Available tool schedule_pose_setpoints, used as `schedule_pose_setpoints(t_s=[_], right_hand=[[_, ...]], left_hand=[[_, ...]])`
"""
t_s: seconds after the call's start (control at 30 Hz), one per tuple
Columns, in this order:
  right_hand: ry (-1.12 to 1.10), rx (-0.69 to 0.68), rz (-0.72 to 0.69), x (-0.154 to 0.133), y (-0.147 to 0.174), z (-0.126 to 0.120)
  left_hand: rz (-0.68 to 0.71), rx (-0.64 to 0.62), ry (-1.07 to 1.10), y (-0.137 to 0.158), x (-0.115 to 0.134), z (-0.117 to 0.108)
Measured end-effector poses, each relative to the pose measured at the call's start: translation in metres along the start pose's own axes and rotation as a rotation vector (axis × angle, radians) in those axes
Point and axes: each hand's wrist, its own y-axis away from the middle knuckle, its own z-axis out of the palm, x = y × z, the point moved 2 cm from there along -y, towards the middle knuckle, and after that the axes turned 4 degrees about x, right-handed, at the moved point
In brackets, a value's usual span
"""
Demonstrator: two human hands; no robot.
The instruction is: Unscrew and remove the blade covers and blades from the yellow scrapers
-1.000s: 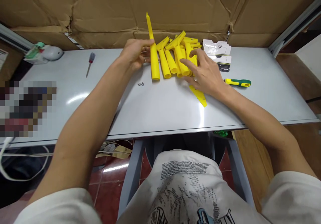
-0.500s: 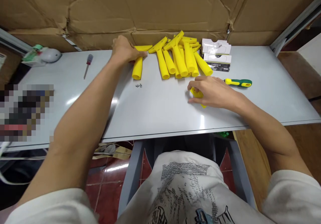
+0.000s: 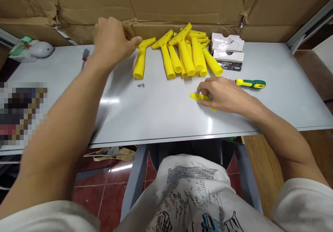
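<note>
Left hand: the left hand [image 3: 111, 39] hovers near the worktop's [image 3: 161, 117] far edge, fingers loosely curled, thumb tip at the head of a lone yellow scraper handle [image 3: 140, 60]; its grip is empty.
Right hand: the right hand [image 3: 223, 95] rests palm down towards the worktop's right side, fingertips pressing a flat yellow plate [image 3: 198, 97]; whether the grip pinches it I cannot tell.
Scraper pile: more yellow scraper handles [image 3: 187, 53] lie heaped at the far edge, just right of the lone one.
Screws: two small screws [image 3: 141, 85] lie below the lone handle.
Screwdrivers: a green-and-yellow screwdriver [image 3: 250, 83] lies beside the right hand; a small screwdriver [image 3: 84, 57] lies left, partly hidden by the left arm.
Boxes: white boxes [image 3: 227, 50] sit right of the pile.
</note>
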Motion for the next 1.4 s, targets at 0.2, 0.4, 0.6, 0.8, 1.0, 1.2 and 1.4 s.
schedule_pose_setpoints(t_s=[0.2, 0.4, 0.6, 0.8, 1.0, 1.2, 1.4], right_hand=[[-0.171, 0.13, -0.293, -0.024, -0.025, 0.028], [-0.116, 0.474, -0.059, -0.001, 0.001, 0.019], [0.191, 0.53, 0.098, 0.035, 0.056, 0.05], [0.027, 0.623, -0.004, 0.074, 0.107, 0.061], [-0.078, 0.593, 0.015, 0.125, 0.126, 0.048], [-0.142, 0.435, 0.032, 0.098, 0.101, 0.037], [-0.006, 0.481, 0.101, 0.111, 0.092, 0.013]], left_hand=[[0.094, -0.009, 0.266, 0.088, 0.097, -0.075], [0.425, -0.175, 0.369, 0.165, 0.156, -0.057], [0.445, -0.096, 0.231, 0.204, 0.171, -0.056], [0.394, -0.05, 0.164, 0.221, 0.1, -0.091], [0.239, -0.006, 0.228, 0.216, 0.072, -0.085], [0.317, 0.021, 0.198, 0.192, 0.091, -0.064], [0.286, -0.023, 0.168, 0.197, 0.096, -0.081]])
